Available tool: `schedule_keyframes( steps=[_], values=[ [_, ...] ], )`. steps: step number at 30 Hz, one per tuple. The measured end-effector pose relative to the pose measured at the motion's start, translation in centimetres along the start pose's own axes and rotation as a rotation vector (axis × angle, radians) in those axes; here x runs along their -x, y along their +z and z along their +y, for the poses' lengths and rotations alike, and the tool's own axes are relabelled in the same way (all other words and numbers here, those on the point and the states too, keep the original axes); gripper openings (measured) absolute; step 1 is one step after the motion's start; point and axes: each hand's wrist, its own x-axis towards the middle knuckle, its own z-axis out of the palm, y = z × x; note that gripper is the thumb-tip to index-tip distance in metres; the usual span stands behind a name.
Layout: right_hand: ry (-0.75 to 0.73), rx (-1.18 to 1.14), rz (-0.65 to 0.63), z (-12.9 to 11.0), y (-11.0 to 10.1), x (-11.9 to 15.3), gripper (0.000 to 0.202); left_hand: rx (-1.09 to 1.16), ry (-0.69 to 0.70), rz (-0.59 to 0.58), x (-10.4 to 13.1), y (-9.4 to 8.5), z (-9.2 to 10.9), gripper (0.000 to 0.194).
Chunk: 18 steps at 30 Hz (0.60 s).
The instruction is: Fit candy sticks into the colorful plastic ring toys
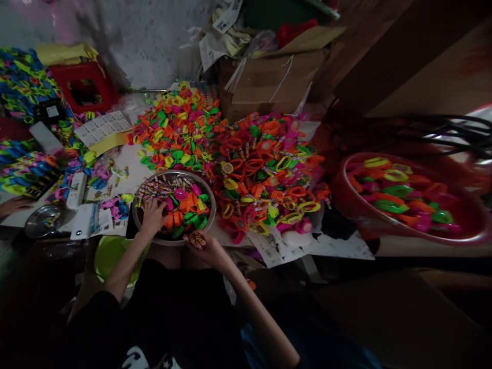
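Note:
A metal bowl (212, 218) stands at the table's front edge, before my lap. In it lie small patterned wrapped rolls (163, 185), heaped at the back left, and bright plastic toy watches (190, 205) in orange, green and pink. My left hand (154, 218) reaches over the bowl's left side, fingers bent and apart, touching the contents beside the rolls. By the front right rim, my right hand (207, 249) is closed around a small bunch of patterned wrapped rolls (197, 240). Its palm side is hidden.
Big piles of toy watches (265, 169) lie behind and right of the bowl. A red basin (472, 233) of watches stands far right, a cardboard box (265, 77) behind. At left are a small metal dish (42, 221), a red stool (82, 84) and another person's hand (15, 205).

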Motion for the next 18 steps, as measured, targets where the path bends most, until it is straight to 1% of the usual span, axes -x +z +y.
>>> schedule_keyframes(
  steps=[4, 8, 11, 13, 15, 17, 18],
  values=[
    [0.015, -0.016, 0.01, 0.1, -0.1, 0.1, 0.032, 0.135, 0.041, 0.136, -0.1, -0.3, -0.2, 0.025],
    [0.02, 0.0, 0.021, 0.2, -0.5, 0.2, 0.034, 0.275, 0.017, 0.206, -0.1, -1.0, -0.5, 0.02],
    [0.018, 0.003, 0.017, 0.1, -0.8, 0.0, 0.035, 0.468, -0.017, 0.246, 0.2, -1.8, -0.2, 0.019],
    [0.006, 0.009, 0.027, -0.1, -0.9, -0.2, 0.034, 0.665, -0.059, 0.246, 0.7, -2.3, 0.4, 0.022],
    [-0.01, -0.003, 0.053, -0.3, -1.0, -0.4, 0.032, 0.873, -0.093, 0.204, 1.4, -2.8, 1.2, 0.025],
    [-0.023, -0.049, 0.083, -0.9, -1.0, -0.4, 0.031, 1.006, -0.094, 0.158, 2.2, -3.4, 2.1, 0.026],
    [-0.029, -0.086, 0.099, -1.3, -1.0, -0.4, 0.031, 1.032, -0.087, 0.148, 2.6, -3.8, 2.6, 0.025]
  ],
)
